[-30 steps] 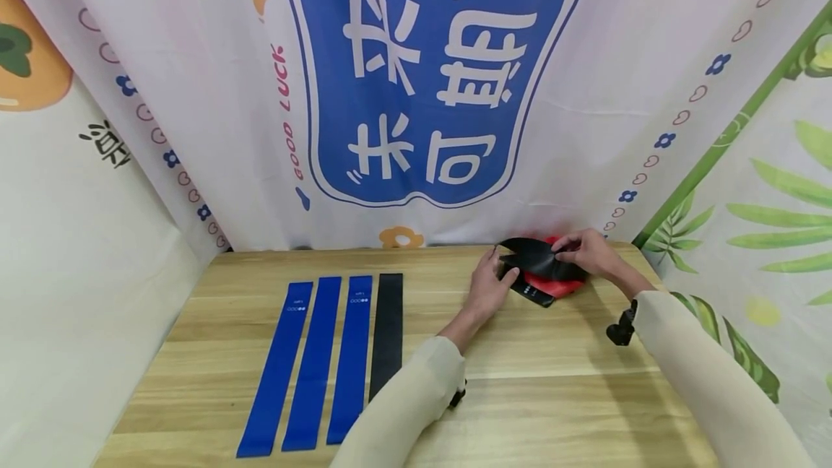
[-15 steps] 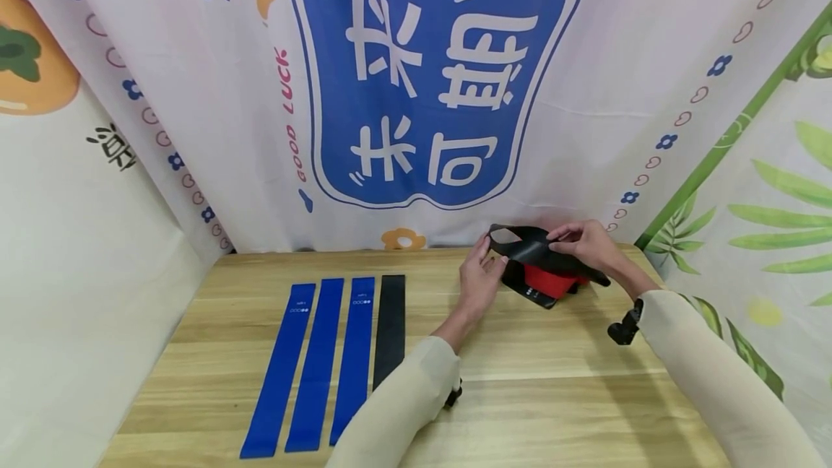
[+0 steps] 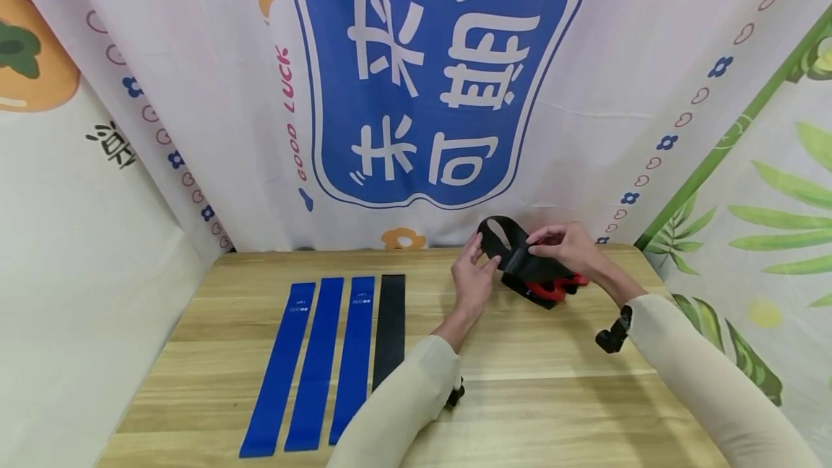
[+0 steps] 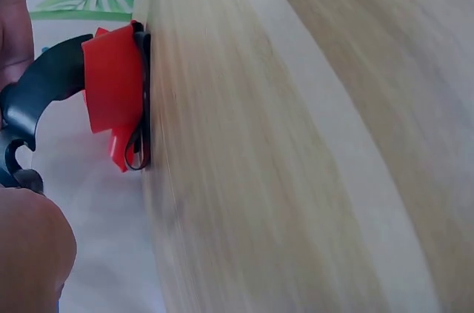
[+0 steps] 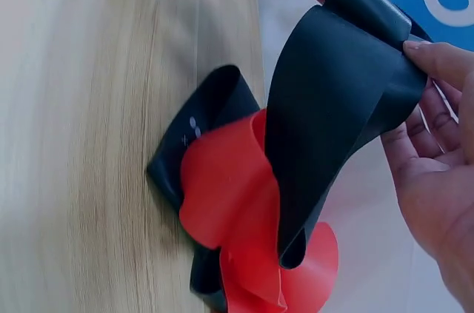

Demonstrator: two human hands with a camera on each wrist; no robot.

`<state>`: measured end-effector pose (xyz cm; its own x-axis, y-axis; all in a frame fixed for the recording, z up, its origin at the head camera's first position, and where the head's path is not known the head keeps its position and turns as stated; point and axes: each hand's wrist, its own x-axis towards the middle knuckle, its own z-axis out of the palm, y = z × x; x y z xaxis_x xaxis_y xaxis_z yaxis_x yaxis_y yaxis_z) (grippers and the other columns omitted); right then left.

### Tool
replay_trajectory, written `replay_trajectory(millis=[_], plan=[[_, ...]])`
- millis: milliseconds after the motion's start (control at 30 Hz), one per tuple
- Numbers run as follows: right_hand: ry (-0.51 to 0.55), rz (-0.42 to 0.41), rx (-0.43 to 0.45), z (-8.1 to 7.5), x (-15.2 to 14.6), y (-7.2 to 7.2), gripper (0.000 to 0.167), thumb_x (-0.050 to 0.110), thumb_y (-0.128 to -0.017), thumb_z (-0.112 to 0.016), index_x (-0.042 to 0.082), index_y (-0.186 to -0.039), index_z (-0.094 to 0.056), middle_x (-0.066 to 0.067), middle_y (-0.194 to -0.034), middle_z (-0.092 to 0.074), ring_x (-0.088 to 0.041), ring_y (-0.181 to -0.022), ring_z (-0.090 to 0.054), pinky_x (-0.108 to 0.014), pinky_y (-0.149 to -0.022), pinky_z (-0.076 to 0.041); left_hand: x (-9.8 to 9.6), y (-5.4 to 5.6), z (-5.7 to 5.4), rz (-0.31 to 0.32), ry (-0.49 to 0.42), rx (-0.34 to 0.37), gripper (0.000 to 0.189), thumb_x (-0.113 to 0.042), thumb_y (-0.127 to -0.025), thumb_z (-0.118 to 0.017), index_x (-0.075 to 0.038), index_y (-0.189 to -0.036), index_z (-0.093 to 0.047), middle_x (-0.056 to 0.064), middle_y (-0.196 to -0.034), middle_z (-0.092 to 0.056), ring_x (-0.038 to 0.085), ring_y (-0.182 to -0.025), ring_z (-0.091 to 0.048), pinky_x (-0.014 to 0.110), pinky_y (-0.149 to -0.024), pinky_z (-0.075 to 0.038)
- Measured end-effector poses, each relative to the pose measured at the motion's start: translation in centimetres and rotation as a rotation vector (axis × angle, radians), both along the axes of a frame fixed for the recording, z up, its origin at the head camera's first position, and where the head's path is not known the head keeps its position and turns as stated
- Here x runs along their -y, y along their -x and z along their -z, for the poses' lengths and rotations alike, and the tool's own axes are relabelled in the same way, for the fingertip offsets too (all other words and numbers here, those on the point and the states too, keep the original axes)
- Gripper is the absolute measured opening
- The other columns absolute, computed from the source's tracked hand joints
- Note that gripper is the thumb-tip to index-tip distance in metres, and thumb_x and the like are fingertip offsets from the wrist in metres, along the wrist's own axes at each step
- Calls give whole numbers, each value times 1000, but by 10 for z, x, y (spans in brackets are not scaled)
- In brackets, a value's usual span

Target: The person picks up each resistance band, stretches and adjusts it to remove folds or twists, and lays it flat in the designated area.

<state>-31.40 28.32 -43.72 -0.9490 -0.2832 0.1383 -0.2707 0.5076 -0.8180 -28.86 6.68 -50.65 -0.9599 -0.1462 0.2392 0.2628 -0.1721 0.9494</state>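
Note:
Both hands hold one black resistance band (image 5: 333, 80) above the table's back right. My left hand (image 3: 472, 279) pinches its left end, where the band curls into an open loop in the head view. My right hand (image 5: 444, 157) grips it farther right between thumb and fingers, and the band bends and twists there. Beneath it lie crumpled red bands (image 5: 229, 187) and another black band (image 5: 196, 124) with small white marks, piled on the table. In the left wrist view the held band (image 4: 44, 83) arches beside the red band (image 4: 115, 80); the left fingers show only partly.
Three blue bands (image 3: 278, 370) (image 3: 315, 367) (image 3: 353, 360) and a flat black band (image 3: 390, 323) lie side by side on the left of the wooden table (image 3: 520, 410). The left sleeve covers the black band's near end. A printed curtain (image 3: 416, 92) hangs behind the table.
Both hands have moved slightly left with the black band, lifting it off the pile. Its left end has opened into a rounder loop. The bands on the left lie as before.

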Motion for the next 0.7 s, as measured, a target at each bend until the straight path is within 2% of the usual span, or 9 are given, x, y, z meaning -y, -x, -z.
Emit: replay_trajectory(millis=[100,267,433,700], plan=[[13,8,14,-2,5,-2,21,15,-93,-84,1,-108,-80,-17,-108,-77,-18,-89,-68,-21,-78,-57,3,0,0,-22,-20,18,60,14,-91,-73,0,-148,-59,10,-156,-56,29,-126,-63,32,-98,-58],[36,10,23,-5,12,-6,22,19,-95,-81,2,-110,-79,-12,-108,-77,-21,-91,-67,-24,-79,-58,9,0,1,-28,-45,28,57,17,-90,-72,0,-144,-63,11,-153,-58,25,-118,-67,30,-96,-59],[108,22,17,-11,17,-8,23,19,-96,-80,1,-111,-78,-7,-108,-77,-19,-91,-70,-22,-81,-59,15,-2,1,-1,-4,26,53,14,-91,-73,-3,-141,-67,10,-150,-61,21,-113,-69,26,-93,-59],[203,41,-15,-27,21,-10,23,15,-96,-80,-2,-111,-76,4,-102,-76,-13,-86,-71,-20,-79,-60,27,-9,-1,82,45,19,52,15,-89,-73,0,-139,-68,13,-148,-63,25,-107,-74,18,-82,-59]])
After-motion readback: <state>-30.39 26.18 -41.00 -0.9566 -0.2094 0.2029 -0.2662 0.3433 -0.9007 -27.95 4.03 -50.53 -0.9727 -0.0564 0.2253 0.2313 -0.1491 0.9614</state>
